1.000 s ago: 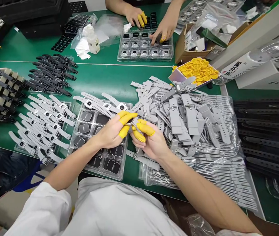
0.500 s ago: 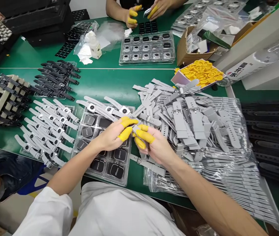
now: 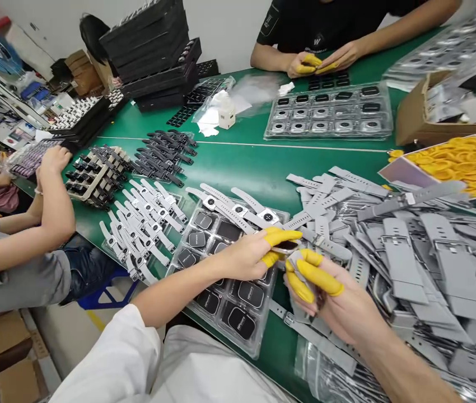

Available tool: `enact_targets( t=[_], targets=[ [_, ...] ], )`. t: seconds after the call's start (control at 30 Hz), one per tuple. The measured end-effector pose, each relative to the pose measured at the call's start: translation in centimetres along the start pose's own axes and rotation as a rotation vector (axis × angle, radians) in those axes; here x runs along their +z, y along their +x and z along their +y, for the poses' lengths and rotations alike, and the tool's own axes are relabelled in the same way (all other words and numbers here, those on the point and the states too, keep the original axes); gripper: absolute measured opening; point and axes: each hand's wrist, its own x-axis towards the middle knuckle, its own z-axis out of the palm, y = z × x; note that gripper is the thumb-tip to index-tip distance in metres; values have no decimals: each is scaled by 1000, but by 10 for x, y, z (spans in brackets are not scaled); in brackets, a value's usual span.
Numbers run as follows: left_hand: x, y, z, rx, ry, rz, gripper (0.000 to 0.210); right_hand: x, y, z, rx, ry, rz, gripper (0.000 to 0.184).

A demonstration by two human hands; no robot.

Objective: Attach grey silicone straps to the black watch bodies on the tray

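Note:
My left hand (image 3: 248, 257), with yellow finger cots, pinches a smartwatch body (image 3: 286, 245) whose dark screen faces partly up. My right hand (image 3: 334, 285), also in yellow finger cots, grips a grey watch strap (image 3: 295, 259) right beside the watch body. Fingers hide whether strap and body are joined. Below my left hand lies a clear plastic tray (image 3: 263, 330) with dark square watch faces in its pockets. Several watches with grey straps (image 3: 238, 210) rest across its far end. A large heap of grey straps (image 3: 410, 268) spreads to the right of my right hand.
Finished-looking grey watches (image 3: 145, 224) and black watches (image 3: 164, 157) lie in rows at left. A box of yellow finger cots (image 3: 460, 162) stands right. Across the green table (image 3: 238, 162), a co-worker's hands (image 3: 326, 61) are behind another tray (image 3: 271, 131). Another person sits left.
The view has swung left, so the table's things appear farther right. The watch body's dark screen now shows between my hands. The co-worker's hands have come together.

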Motion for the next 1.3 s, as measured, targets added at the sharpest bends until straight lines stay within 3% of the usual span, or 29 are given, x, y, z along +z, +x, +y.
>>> enact_targets(
  t=[0.1, 0.27, 0.4, 0.57, 0.77, 0.87, 1.07, 1.17, 1.3],
  targets=[
    [0, 0, 1, 30, 19, -22, 56, 1, 1, 1, 27, -23, -12, 40],
    [1, -1, 0, 61, 15, 92, 49, 7, 1, -5, 25, -12, 20, 43],
    [4, -1, 3, 30, 26, 113, 43, 10, 1, -4, -9, 10, 68, 37],
    [6, 0, 6, -23, -13, 250, 37, 9, 3, -5, -58, 37, 149, 36],
    [2, -2, 9, 21, -18, 114, 45, 11, 0, 0, 20, -82, 75, 40],
    [2, -2, 11, 3, -22, 135, 43, 11, 0, 0, 12, -63, 100, 42],
    [7, -1, 9, -24, -58, 300, 34, 8, 4, -4, -75, 17, 153, 33],
    [7, -3, 6, 19, -42, 248, 45, 8, 4, 0, -82, -18, 78, 30],
    [5, -4, 5, 43, -41, 161, 58, 6, 5, 8, -40, -71, -12, 41]
  ],
)
